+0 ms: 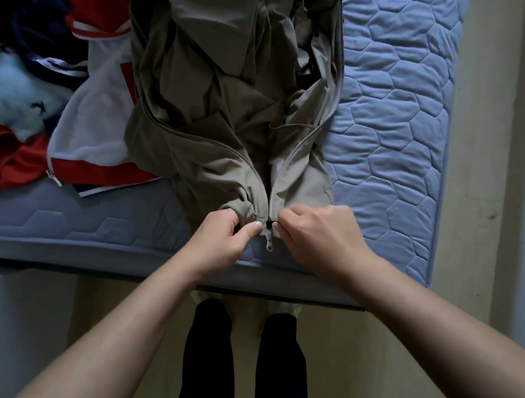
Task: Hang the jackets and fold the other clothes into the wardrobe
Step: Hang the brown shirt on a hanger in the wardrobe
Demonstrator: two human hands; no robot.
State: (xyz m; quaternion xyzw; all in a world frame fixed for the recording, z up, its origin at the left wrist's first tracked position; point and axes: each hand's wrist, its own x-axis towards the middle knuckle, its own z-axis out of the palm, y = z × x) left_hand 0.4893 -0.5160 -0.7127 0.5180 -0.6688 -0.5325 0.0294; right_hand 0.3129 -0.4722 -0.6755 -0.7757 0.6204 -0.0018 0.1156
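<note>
A khaki zip jacket [226, 79] lies spread open on the blue quilted mattress [393, 121], its hem at the near edge. My left hand [220, 242] pinches the left side of the hem beside the zip. My right hand [318, 234] pinches the right side of the hem, fingertips at the zip's bottom end. The silver zip slider [268, 239] hangs between the two hands, and the zip above it is open.
A heap of clothes covers the left of the mattress: a red and white jacket [94, 122], a dark navy garment [27, 17] and a pale blue fluffy item [15, 91]. A cream wall [478, 153] runs along the right. My legs stand against the bed's front edge.
</note>
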